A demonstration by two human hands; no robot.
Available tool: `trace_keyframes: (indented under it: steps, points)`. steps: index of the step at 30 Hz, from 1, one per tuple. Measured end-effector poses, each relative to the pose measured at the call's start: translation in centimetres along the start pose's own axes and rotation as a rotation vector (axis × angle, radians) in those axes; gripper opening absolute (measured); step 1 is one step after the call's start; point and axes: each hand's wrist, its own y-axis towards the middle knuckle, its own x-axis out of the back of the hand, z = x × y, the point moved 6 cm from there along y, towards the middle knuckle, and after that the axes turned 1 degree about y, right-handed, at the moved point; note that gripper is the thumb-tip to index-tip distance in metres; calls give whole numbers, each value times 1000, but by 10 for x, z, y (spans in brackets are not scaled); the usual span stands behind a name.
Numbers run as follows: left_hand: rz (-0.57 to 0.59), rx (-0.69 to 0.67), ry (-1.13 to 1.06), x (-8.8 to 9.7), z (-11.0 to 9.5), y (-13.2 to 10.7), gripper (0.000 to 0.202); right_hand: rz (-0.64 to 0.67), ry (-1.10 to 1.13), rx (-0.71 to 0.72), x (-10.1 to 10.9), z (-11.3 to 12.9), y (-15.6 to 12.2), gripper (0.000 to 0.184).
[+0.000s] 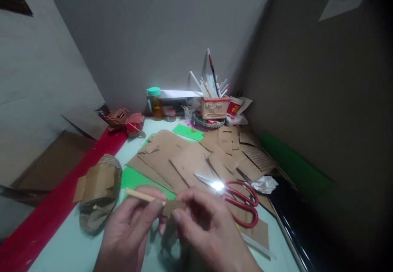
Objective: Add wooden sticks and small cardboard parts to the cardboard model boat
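Note:
My left hand (135, 218) pinches a thin pale wooden stick (139, 194), which points up to the left. A small brown piece of cardboard (172, 207) meets the stick's right end, and my right hand (207, 223) grips it between thumb and fingers. Whether the two pieces are joined cannot be seen. Left of my hands lies a cardboard slipper shape (100, 186) with a wide strap and a short stick poking out near its lower end. Red-handled scissors (236, 198) rest just beyond my right hand, blades toward the left.
Cardboard sheets and scraps (190, 157) cover the middle and right of the table. A crumpled paper (265, 184) and a translucent glue stick (258, 245) lie at right. Behind stand a pen box (215, 108), a teal-lidded bottle (156, 104) and a red cup (233, 106).

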Motion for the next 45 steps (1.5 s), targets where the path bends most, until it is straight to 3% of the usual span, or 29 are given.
trace_keyframes:
  steps: [4,7,10,16,22,26,30,36,40,45]
  points:
    - [50,-7,64,-2,1,0,25,-44,-21,-10,0,0,1,17]
    - [83,-1,59,-2,1,2,25,24,89,-53,-1,5,0,16]
    - [166,97,-31,-2,7,4,20,142,257,-91,1,14,-2,26]
    - [180,128,-74,6,11,12,15,105,432,-74,16,14,3,36]
    - [219,210,-151,2,16,9,14,227,227,-105,3,19,-1,33]
    - [273,179,-136,-1,18,7,15,157,54,-93,1,20,0,29]
    - [253,109,-72,0,16,8,17,131,30,-127,-2,14,2,28]
    - [191,125,-103,0,11,10,22,111,130,-244,-2,-2,7,33]
    - [156,90,-79,0,10,15,23,40,78,-135,0,-8,10,28]
    - [134,58,-106,2,11,15,18,-106,-99,229,6,10,3,16]
